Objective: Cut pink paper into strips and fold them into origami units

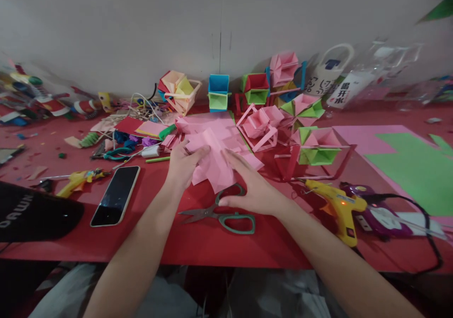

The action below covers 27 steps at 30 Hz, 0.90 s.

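Observation:
Folded pink paper (214, 164), several pieces by its look, is held above the table's front middle. My left hand (184, 164) grips its left side, thumb on top, the other fingers mostly hidden under it. At the paper's right edge is my right hand (253, 186), its fingertips touching the sheet and its thumb stretched well apart. Beneath the right hand lie scissors with green handles (238, 223), blades spread and pointing left. Just behind the held paper rests a stack of pink sheets (212, 122).
Finished-looking folded paper wheels on stands, one a pink and green wheel (318, 148), line the back. At right are a yellow glue gun (339, 209) with its light lit and green paper (414, 167). A phone (116, 196), another glue gun (79, 181) and a black object (38, 214) lie left.

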Available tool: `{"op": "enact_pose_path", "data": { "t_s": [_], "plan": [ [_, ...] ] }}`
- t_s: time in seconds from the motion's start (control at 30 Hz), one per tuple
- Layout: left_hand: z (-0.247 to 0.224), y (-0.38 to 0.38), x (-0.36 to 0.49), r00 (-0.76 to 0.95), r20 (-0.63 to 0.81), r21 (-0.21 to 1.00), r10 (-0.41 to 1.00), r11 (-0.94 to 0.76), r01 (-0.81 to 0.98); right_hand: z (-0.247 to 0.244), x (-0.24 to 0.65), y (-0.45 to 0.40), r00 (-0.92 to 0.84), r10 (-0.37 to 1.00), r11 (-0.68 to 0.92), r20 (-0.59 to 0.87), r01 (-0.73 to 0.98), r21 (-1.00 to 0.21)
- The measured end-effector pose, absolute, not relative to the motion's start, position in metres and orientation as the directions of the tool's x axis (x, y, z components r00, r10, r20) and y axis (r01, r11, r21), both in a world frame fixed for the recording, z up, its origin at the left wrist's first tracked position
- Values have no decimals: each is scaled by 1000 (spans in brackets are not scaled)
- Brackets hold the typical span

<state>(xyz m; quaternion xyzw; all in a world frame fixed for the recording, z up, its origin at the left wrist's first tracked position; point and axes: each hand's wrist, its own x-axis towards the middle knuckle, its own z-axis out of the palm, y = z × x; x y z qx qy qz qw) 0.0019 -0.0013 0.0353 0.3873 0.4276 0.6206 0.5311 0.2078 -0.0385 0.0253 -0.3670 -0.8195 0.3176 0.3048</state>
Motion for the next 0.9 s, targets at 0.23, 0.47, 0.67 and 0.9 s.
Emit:
{"op": "enact_pose_path", "data": {
  "t_s": [0.23, 0.47, 0.67, 0.9],
  "plan": [
    [38, -19, 21, 2, 114, 982, 994, -112, -149, 23, 202, -33, -210, 949, 274, 237, 170, -947],
    [42, -25, 26, -29, 208, 976, 978, -209, -64, 35, 198, -36, -247, 939, 246, 238, 2, -969],
    [42, -20, 17, -22, 224, 968, 974, -225, -112, 37, 204, -33, -245, 956, 168, 160, 13, -986],
    [39, -16, 12, -46, 226, 970, 973, -229, -80, 38, 206, -33, -228, 967, 114, 111, 1, -994]
  ]
}}
